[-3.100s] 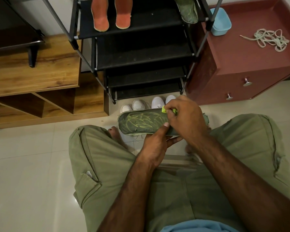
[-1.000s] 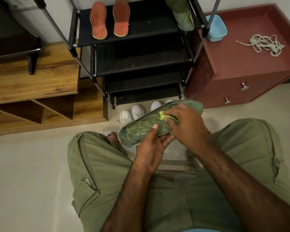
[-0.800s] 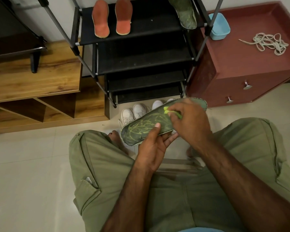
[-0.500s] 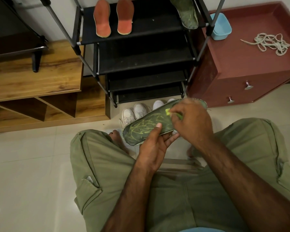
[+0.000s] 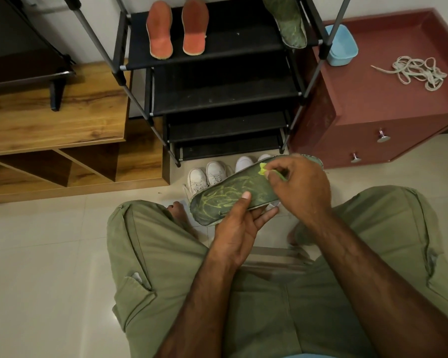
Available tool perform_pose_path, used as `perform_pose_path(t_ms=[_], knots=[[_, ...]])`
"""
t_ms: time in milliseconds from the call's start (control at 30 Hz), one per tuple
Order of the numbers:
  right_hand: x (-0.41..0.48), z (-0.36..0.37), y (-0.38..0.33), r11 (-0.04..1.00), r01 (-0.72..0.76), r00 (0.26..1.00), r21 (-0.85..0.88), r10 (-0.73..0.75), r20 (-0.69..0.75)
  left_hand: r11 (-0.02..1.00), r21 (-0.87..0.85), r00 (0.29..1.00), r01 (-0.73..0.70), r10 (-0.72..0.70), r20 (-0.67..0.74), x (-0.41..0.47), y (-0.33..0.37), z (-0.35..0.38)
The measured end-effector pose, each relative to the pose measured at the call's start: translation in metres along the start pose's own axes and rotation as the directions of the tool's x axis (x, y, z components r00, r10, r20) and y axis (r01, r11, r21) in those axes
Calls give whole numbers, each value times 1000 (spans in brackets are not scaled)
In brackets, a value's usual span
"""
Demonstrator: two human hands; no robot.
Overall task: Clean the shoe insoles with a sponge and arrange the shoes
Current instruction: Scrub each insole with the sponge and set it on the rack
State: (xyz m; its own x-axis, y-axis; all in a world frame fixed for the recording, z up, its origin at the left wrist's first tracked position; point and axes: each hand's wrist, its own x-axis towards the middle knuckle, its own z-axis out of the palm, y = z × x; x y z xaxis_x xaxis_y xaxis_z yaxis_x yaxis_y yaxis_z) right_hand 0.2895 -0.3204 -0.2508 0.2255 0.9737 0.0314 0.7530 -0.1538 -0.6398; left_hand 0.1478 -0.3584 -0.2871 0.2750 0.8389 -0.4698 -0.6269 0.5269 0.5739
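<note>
A dark green insole (image 5: 225, 200) with yellow-green scribbled marks lies tilted above my knees. My left hand (image 5: 237, 228) grips it from below, thumb on its top face. My right hand (image 5: 299, 188) pinches a small yellow-green sponge (image 5: 263, 169) against the insole's far right part. A second green insole (image 5: 289, 19) and two orange insoles (image 5: 176, 28) lie on the top tier of the black shoe rack (image 5: 217, 55). White shoes (image 5: 207, 175) stand on the floor under the rack, partly hidden by the held insole.
A maroon cabinet (image 5: 388, 99) to the right carries a light blue tub (image 5: 343, 47) and a heap of pale laces (image 5: 417, 72). A wooden shelf unit (image 5: 57, 130) stands to the left. Pale floor tiles lie around my legs.
The insole has gone from level to tilted, its right end raised. My right hand keeps rubbing the sponge in small strokes near that end. My left hand's grip is unchanged.
</note>
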Motion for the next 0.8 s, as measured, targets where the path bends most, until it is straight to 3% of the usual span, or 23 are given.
perform_pose_path(t_ms=[167,300,433,600,733,800], knots=[[-10,4,-8,985,161,970,-63,-147,192,1000,-1,1000,-8,8,-8,-1,0,-2],[1,-5,1,999,4,999,-53,-2,42,1000,-13,1000,-5,5,-16,0,0,0],[-10,0,-5,989,141,969,-33,-131,210,1000,4,1000,-22,22,-9,-1,1,-2],[0,-1,-1,1000,-13,1000,-17,14,22,1000,-6,1000,-3,3,-23,0,2,2],[-9,7,-13,990,132,976,-48,-122,183,1000,6,1000,-14,14,-22,-1,3,-1],[-3,6,-10,996,70,990,-61,-62,125,1000,1,999,-12,12,-30,0,3,-1]])
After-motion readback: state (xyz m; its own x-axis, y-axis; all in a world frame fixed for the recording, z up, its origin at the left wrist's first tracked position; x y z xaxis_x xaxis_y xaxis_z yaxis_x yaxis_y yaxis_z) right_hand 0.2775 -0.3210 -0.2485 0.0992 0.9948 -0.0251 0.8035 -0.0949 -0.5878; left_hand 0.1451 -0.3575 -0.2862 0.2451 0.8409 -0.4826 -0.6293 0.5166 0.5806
